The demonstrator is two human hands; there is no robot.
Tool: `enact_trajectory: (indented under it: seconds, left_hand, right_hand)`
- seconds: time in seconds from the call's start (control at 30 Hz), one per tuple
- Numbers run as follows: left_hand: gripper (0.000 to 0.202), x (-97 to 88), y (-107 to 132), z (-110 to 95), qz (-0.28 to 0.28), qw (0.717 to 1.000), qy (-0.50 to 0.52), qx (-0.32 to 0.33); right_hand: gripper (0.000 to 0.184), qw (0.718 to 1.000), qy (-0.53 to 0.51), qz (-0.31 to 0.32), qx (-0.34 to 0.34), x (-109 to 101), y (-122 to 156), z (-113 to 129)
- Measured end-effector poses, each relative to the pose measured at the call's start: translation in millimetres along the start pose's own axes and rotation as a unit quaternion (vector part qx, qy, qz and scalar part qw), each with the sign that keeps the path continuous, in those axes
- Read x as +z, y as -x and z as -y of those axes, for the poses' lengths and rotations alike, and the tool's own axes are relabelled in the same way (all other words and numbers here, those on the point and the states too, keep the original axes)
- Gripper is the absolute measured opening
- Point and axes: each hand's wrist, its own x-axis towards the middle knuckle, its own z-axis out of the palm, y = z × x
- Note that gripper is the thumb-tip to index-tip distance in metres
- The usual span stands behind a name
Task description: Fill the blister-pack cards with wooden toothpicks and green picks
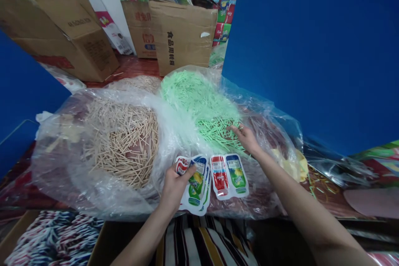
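My left hand (pixel 174 185) is closed on a fanned stack of small printed packets (pixel 197 187) with red and green bottle pictures. One more packet (pixel 229 176) lies flat on the plastic just to their right. My right hand (pixel 246 137) reaches into a pile of thin green sticks (pixel 202 104) heaped on a clear plastic sheet; its fingers pinch at the sticks at the pile's near edge. A second pile, of pale wooden sticks (pixel 124 137), lies to the left of my left hand.
Clear plastic sheeting (pixel 62 166) covers the work surface. Cardboard boxes (pixel 183 35) stand behind the piles, another box (pixel 62 33) at the far left. Blue panels (pixel 311 50) rise on the right and left. A striped cloth (pixel 199 241) lies below my arms.
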Motion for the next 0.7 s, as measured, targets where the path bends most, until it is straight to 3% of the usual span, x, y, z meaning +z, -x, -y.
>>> enact_trajectory:
  seconds: [0.1,0.2,0.3,0.47,0.53,0.63,0.7]
  left_hand:
    - [0.033,2.5,0.9,-2.2,0.008,1.000,-0.001,-0.013]
    - [0.035,4.9,1.8,-3.5,0.007,1.000,0.005,-0.028]
    - [0.035,5.8,2.5,-3.3,0.004,0.999,0.007,-0.035]
    - [0.033,6.0,1.0,-3.0,-0.001,1.000,0.012,-0.023]
    - [0.032,7.4,-0.3,-4.4,-0.002,1.000,0.011,-0.019]
    - [0.031,11.1,-1.7,-7.6,-0.005,1.000,0.006,-0.015]
    - [0.030,13.5,-1.6,-9.3,-0.010,1.000,0.001,-0.010]
  right_hand:
    - [0.055,0.996,-0.074,-0.025,0.040,2.3,1.9,4.5]
    - [0.047,0.985,-0.154,-0.040,0.073,6.9,0.1,2.2]
    - [0.040,0.982,-0.170,-0.034,0.079,12.3,-1.8,-2.8]
    - [0.044,0.966,-0.232,-0.040,0.110,15.7,-1.9,5.0]
    - [0.041,0.944,-0.302,-0.049,0.120,17.8,-2.5,14.7]
    - [0.032,0.887,-0.436,-0.054,0.144,26.5,-4.7,30.6]
    - [0.027,0.868,-0.466,-0.070,0.156,34.1,-6.2,38.8]
